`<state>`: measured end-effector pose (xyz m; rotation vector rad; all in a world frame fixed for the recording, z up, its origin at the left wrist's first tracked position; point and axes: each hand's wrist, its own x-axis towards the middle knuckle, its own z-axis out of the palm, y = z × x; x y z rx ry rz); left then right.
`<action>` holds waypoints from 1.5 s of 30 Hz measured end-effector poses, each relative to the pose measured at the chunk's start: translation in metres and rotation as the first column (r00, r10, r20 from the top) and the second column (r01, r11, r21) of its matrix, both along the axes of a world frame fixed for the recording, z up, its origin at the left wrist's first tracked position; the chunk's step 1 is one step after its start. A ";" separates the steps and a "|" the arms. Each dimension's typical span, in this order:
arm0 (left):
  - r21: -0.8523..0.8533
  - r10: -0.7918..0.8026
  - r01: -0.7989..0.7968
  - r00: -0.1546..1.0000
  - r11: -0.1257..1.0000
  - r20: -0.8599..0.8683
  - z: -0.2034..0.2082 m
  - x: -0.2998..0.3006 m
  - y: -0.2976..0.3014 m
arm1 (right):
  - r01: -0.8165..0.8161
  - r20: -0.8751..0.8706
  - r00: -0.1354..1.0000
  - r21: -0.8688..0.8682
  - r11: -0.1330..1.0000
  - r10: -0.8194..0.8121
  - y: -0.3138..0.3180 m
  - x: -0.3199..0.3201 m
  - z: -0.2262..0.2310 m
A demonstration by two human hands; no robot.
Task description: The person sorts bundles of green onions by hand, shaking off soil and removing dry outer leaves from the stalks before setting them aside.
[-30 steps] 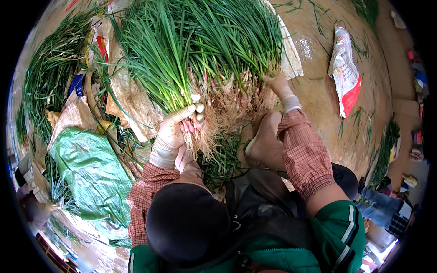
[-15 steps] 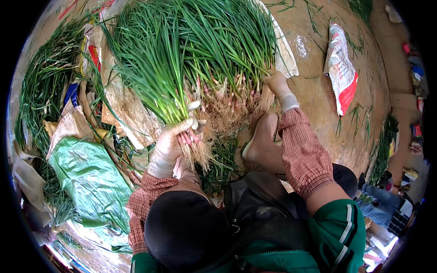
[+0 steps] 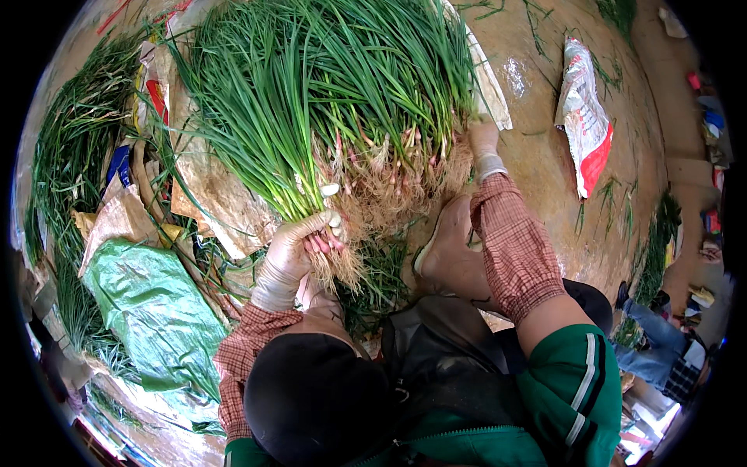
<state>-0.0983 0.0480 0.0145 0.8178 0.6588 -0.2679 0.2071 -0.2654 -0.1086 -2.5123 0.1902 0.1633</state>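
Observation:
My left hand, in a pale glove, is wrapped round a bunch of green onions. Their pinkish bulbs and stringy roots stick out below the fist, and the long leaves fan up and away. A large pile of green onions lies beyond, with its roots turned toward me. At the pile's right edge, my right hand, also gloved, reaches in among the stems. Its fingertips are blurred and partly hidden by leaves, so any grip there is unclear.
A green plastic sheet and brown sacking lie to the left, beside more leafy greens. A crumpled white-and-red sack is on the wet floor at right. My boot stands just below the pile. Another person's jeans show far right.
My right hand has moved slightly right and away from me along the pile's edge. The left hand keeps hold of its bunch, and its leaves have settled a little to the left.

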 end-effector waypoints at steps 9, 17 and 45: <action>-0.004 0.017 -0.017 1.000 1.000 0.000 -0.010 -0.002 0.008 | -0.161 -0.223 0.940 0.373 0.914 0.257 0.048 -0.037 0.066; -0.086 -0.077 0.087 0.991 0.993 0.111 -0.016 0.002 0.007 | -0.142 -0.239 0.916 0.557 0.818 0.321 0.004 -0.004 0.076; -0.197 0.039 -0.001 0.981 0.980 0.191 -0.003 0.017 -0.018 | -0.246 -0.405 0.492 0.785 0.569 0.771 0.153 -0.200 0.132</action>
